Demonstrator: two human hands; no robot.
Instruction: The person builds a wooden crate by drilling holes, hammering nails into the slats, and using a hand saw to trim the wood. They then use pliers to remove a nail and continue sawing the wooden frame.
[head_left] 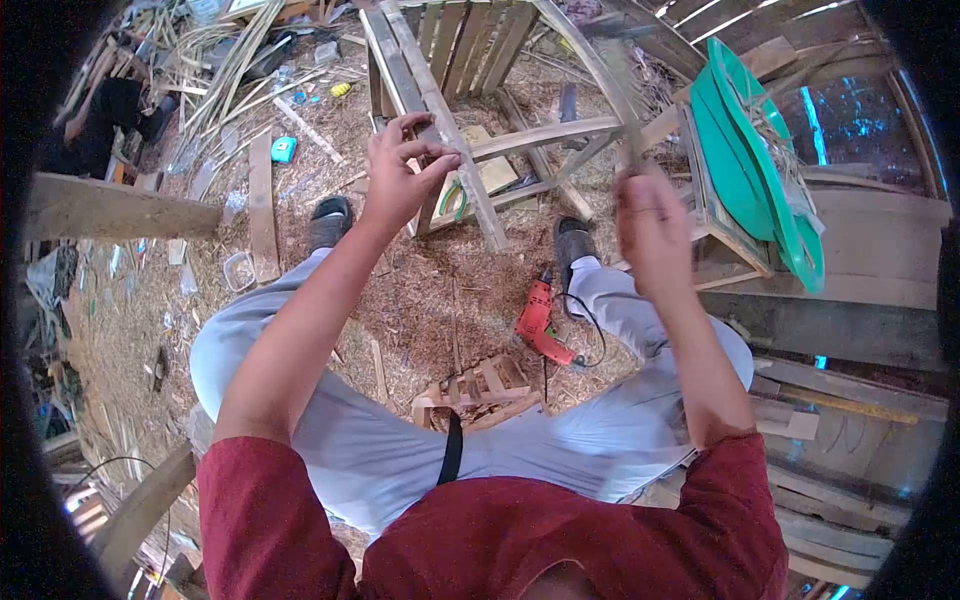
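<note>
Item: our left hand [400, 170], fingers pinched shut on the edge of a slanted bamboo slat [440, 110] of the bamboo frame [480, 60] standing in front of us. Item: our right hand [650, 230], raised and blurred near the frame's crossbar [545, 135]; we cannot tell whether it grips anything. Item: red drill [540, 325], lying on the shavings between our feet. Item: green basin [755, 150], tilted on a wooden stand [720, 240] at our right.

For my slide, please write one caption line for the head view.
Seated person, left hand pinching a wooden frame, right hand raised, red drill on the floor.
</note>
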